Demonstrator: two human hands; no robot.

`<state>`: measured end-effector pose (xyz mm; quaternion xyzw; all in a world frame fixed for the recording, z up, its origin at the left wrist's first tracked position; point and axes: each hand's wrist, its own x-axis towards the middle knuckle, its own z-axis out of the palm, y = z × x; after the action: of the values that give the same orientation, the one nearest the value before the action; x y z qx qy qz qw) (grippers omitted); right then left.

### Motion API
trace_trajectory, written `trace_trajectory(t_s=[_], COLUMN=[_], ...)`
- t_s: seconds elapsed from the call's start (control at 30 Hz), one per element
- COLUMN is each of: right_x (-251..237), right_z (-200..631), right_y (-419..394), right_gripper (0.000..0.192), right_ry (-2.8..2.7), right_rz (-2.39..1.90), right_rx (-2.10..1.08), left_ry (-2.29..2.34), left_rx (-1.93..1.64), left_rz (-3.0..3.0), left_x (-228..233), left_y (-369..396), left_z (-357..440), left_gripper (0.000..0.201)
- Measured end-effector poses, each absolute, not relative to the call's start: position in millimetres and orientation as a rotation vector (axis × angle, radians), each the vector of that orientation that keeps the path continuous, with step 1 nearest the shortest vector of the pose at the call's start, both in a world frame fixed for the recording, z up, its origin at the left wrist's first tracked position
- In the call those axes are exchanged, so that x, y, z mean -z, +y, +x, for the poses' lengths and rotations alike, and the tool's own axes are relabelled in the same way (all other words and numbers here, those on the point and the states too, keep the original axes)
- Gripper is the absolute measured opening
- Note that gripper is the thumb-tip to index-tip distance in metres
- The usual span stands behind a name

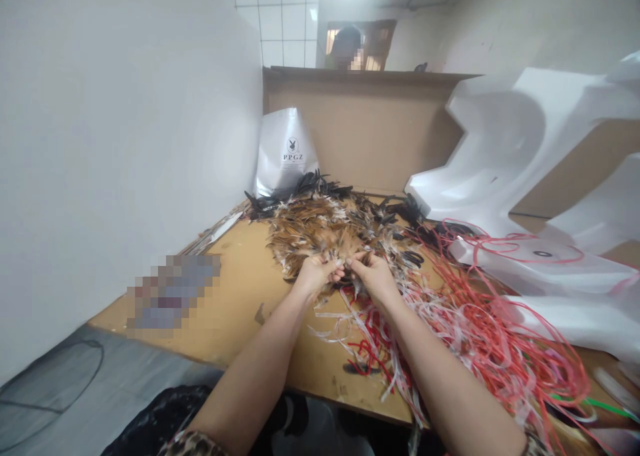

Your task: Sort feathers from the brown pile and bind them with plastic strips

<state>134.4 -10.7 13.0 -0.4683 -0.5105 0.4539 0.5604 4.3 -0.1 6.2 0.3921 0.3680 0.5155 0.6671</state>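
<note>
Head view: wooden table between white walls.

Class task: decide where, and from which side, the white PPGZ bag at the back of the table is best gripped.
Probably grip the white bag by its free upper edge, coming from the front: it stands leaning against the brown board, with feathers crowding its base.

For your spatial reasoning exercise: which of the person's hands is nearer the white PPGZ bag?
Left. The left hand lies below the bag, slightly right of it; the right hand is farther right.
</note>
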Motion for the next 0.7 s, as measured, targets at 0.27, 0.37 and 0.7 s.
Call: trace_trajectory(t_s=[0.27,0.37,0.7], right_x=[-10.3,-9.3,-7.9], right_z=[133.0,131.5,132.7], right_y=[-8.7,-9.9,-10.6], right_gripper=[0.025,0.024,0.023], right_ry=[-1.049,-1.022,-1.109], right_rz=[-0.997,-0.99,-1.043], right_rx=[-1.23,-1.223,-1.117], left_ry=[0.794,0.786,0.693], left_rx=[-1.101,-1.093,-1.008], left_rz=[0.911,0.882,0.784], left_x=[-6.9,-6.1,-7.6], left_y=[-2.5,-3.1,-3.9], left_z=[3.3,3.4,2.0], left_gripper=[0.02,0.02,0.015])
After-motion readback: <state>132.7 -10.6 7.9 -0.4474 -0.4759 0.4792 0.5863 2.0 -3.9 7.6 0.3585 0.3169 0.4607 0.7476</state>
